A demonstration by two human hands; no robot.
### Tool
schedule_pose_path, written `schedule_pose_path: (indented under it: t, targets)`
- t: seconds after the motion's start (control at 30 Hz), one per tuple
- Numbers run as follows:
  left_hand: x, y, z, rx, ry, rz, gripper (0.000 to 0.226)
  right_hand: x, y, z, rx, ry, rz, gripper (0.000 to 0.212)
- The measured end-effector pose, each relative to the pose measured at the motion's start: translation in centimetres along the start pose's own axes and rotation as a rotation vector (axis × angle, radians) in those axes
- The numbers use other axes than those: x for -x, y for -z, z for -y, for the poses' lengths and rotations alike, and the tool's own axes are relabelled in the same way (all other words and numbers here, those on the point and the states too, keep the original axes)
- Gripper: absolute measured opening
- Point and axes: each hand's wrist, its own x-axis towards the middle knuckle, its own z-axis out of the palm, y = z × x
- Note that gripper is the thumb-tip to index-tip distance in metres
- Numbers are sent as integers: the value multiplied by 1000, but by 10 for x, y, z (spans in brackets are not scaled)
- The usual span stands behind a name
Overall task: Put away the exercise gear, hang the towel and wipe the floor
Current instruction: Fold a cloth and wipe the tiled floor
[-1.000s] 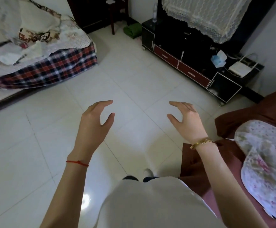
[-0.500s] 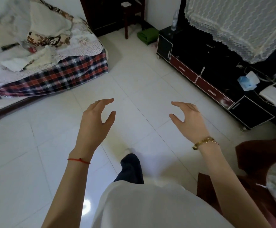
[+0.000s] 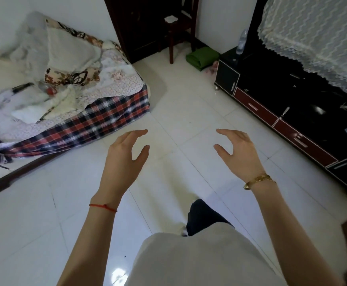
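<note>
Both hands hover over the white floor point(image 3: 189, 112), holding nothing: left hand point(image 3: 123, 159) and right hand point(image 3: 238, 153) with fingers loosely curved. Bed point(image 3: 69, 104) far left, cabinet point(image 3: 288, 108) right, green roll point(image 3: 202, 57) far.

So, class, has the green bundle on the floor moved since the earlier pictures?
No. The green bundle still lies between the chair leg and the black cabinet; only the view shifted.
</note>
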Motion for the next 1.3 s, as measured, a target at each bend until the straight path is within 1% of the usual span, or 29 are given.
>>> schedule_pose_path:
  t: [0.2, 0.33, 0.53, 0.73, 0.9, 1.1, 1.3]
  targets:
    - [-124, -22, 43, 2, 26, -14, 37, -131, -29, -15, -3, 5, 9, 40]
    - [-222, -34, 62, -2, 30, -25, 37, -238, -37, -23, -1, 22, 1, 40]
    - [-373, -41, 81, -2, 56, -97, 35, -408, -40, -28, -26, 66, 15, 40]
    - [-506, -61, 107, 13, 71, -84, 35, -552, -56, -37, -17, 103, 25, 41]
    - [-622, -84, 150, 15, 71, -77, 36, -669, -87, -49, 3, 118, 21, 41]
    - [-784, -89, 203, 0, 32, -95, 36, -825, -121, -46, -13, 75, 20, 41]
    - [-942, -90, 238, -12, -27, -95, 36, -972, -136, -39, 8, 72, -2, 42]
